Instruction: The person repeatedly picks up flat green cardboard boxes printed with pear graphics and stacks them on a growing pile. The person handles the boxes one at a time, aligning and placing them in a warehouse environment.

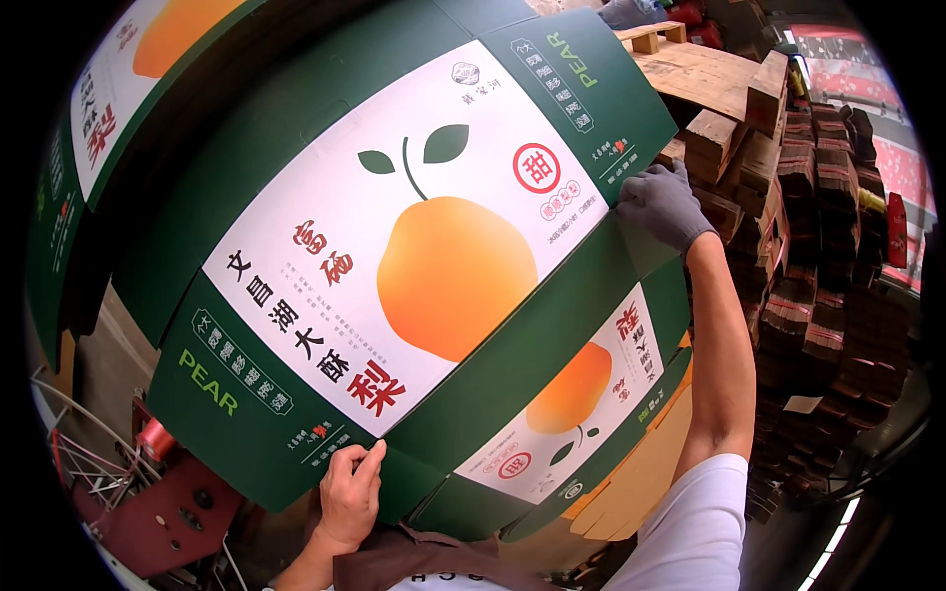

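Note:
A large green and white printed cardboard box blank [325, 212], with a big orange-yellow pear and green leaves on it, spreads out in front of me, tilted. My left hand [352, 494], bare, pinches its near edge by a corner of the white panel. In a grey glove, my right hand [668, 207] is closed over the blank's edge at the right, near a fold. What its fingertips do behind the cardboard is hidden. A narrower green side panel [424, 414] hangs down between the hands and carries a smaller upside-down pear print.
Another printed green cardboard piece [148, 108] curves up at the far left. Wooden pallets [705, 84] and tall stacks of bundled flat cardboard [823, 236] stand at the right. A dark red machine part [163, 522] with a red spool [156, 439] is at the lower left.

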Tool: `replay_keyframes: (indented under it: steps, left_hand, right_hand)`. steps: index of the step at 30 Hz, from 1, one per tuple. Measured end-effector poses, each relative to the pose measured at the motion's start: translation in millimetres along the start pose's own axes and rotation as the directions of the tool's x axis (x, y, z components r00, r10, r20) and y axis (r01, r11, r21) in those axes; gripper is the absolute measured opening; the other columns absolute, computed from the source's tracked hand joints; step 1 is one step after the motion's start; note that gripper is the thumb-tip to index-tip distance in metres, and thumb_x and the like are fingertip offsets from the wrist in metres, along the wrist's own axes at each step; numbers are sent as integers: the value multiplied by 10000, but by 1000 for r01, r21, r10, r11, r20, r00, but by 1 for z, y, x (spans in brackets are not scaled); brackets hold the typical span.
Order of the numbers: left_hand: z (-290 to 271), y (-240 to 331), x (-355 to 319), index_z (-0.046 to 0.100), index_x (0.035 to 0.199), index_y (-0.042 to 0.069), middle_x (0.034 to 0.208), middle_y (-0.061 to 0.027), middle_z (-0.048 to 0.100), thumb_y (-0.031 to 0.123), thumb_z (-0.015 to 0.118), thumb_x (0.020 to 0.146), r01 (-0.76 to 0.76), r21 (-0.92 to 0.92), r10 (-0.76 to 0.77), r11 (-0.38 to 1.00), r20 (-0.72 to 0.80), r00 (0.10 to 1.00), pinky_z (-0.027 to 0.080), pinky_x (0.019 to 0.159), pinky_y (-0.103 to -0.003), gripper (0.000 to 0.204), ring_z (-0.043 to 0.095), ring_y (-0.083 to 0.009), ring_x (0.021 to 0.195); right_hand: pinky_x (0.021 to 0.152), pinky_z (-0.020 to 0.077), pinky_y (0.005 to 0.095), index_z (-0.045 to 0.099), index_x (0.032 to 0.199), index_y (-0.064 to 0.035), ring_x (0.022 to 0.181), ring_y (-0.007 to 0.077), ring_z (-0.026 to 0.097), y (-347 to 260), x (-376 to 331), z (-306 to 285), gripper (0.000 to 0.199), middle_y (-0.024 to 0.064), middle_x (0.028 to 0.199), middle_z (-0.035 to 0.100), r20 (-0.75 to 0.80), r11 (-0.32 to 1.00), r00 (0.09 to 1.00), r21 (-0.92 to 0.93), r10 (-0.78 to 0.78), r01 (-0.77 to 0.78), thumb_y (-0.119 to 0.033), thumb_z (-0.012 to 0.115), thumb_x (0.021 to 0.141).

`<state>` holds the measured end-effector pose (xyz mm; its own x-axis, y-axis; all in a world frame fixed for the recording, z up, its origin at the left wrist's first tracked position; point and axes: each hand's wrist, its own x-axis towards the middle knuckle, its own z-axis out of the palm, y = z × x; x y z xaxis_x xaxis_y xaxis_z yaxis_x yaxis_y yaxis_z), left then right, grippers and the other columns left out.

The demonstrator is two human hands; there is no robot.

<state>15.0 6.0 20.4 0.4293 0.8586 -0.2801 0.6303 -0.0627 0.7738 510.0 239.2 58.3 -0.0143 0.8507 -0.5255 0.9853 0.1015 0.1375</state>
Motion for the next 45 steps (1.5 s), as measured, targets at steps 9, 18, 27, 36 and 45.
replay_keyframes:
  steps: [9, 18, 27, 36, 45]
  left_hand:
    - [-1, 2, 2, 671, 1204, 43, 965, -118, 562, -49, 674, 825, -28, -7, 28, 1000, -13, 1000, 517, 681, -393, 390, 603, -296, 836]
    - [-2, 3, 3, 673, 1203, 61, 982, -120, 567, -25, 677, 846, -21, 0, 21, 1000, 1, 1000, 525, 670, -388, 368, 608, -293, 827]
    - [1, -8, -4, 688, 1192, 56, 980, -119, 568, -63, 697, 811, 29, -71, -25, 997, 56, 998, 507, 637, -361, 400, 594, -268, 760]
    - [2, -10, 3, 687, 1194, 55, 952, -109, 563, -56, 691, 813, -66, -101, 63, 993, -40, 997, 522, 664, -375, 396, 607, -282, 796]
    - [8, -17, -4, 658, 1215, 76, 974, -87, 554, -19, 656, 839, -136, -119, 125, 984, -91, 988, 536, 694, -398, 387, 620, -279, 854]
  right_hand:
    - [1134, 224, 637, 710, 992, -148, 1166, 282, 557, -3, -7, 15, 214, 39, 1053, 680, -165, 980, 984, -180, 60, -89, -291, 696, 834]
    - [1142, 185, 665, 476, 1416, -145, 1405, 360, 365, -149, -26, 56, 664, 142, 1490, 429, -534, 938, 828, 167, -172, 303, -485, 635, 869]
    - [1119, 136, 695, 492, 1413, -136, 1411, 403, 354, -53, 47, 66, 604, 156, 1504, 433, -655, 975, 748, 215, 106, 50, -449, 601, 909]
    - [1104, 172, 711, 494, 1414, -175, 1424, 383, 354, -73, 44, 75, 574, 128, 1510, 443, -714, 971, 660, 207, 234, -121, -496, 553, 942]
    - [1096, 170, 735, 500, 1409, -155, 1437, 359, 335, -234, -34, 81, 582, 120, 1515, 427, -642, 974, 750, 225, 159, -14, -491, 555, 937]
